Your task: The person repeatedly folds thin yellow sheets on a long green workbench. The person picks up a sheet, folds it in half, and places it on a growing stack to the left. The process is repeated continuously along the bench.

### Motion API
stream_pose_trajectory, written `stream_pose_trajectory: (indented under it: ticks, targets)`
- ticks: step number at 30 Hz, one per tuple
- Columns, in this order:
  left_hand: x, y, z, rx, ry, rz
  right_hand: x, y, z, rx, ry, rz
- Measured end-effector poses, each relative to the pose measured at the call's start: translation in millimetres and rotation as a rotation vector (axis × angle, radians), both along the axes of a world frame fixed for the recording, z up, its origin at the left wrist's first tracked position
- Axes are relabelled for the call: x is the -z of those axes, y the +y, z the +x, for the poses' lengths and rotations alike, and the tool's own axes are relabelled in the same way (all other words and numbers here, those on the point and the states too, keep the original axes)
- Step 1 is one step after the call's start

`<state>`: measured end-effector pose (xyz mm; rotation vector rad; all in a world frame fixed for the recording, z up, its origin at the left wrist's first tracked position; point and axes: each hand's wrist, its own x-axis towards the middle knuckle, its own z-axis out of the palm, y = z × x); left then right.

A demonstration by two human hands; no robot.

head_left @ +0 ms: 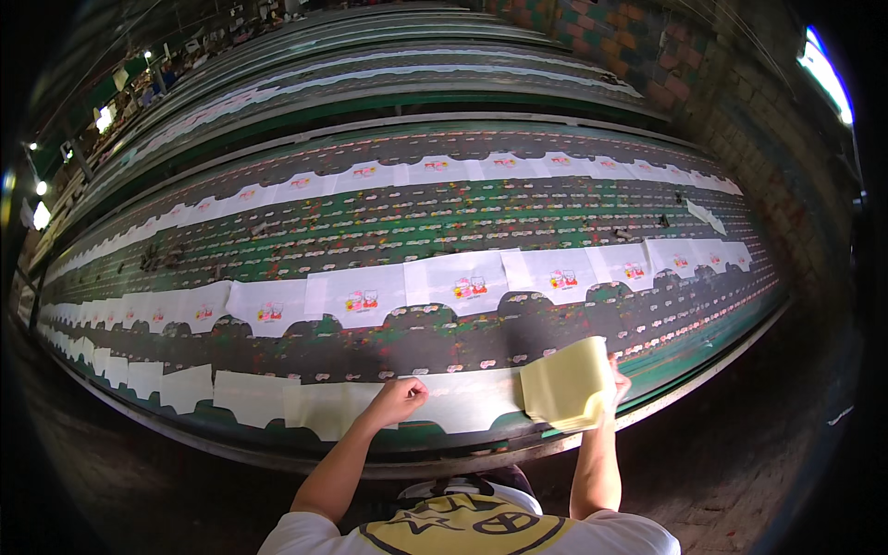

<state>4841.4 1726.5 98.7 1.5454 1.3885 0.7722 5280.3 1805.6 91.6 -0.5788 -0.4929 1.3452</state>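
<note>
In my right hand (620,381) is a stack of pale yellow cut fabric pieces (566,384), gripped along its right edge and hanging over the near edge of a long printing table. My left hand (400,401) is closed in a loose fist just above the near row, with nothing visible in its fingers. Beneath and beside it lie a cream piece (335,407) and a white piece (467,400), laid end to end with curved cut-outs along their near edges. Further left the row continues with white pieces (250,396).
Two more rows of white pieces bearing pink and red printed figures, the middle row (361,289) and the far row (370,176), run along the dark green table (407,222). A loose white scrap (706,218) lies at the right. More long tables (388,97) stand beyond, beside a brick wall (638,46).
</note>
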Motion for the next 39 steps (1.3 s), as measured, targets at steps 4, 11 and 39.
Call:
stream_pose_trajectory:
  ticks: [4,11,39]
  targets:
    - [-6.3,29.1,43.5,-0.023,0.026,-0.003,-22.3,26.0,71.6,0.236,-0.194,0.025]
    - [-7.2,80.8,173.1,-0.043,-0.096,-0.022,-89.9,78.6,141.1,-0.275,-0.156,0.065]
    - [10.4,84.6,349.2,-0.280,0.334,0.064,14.3,52.6,71.0,-0.720,-0.800,-0.088]
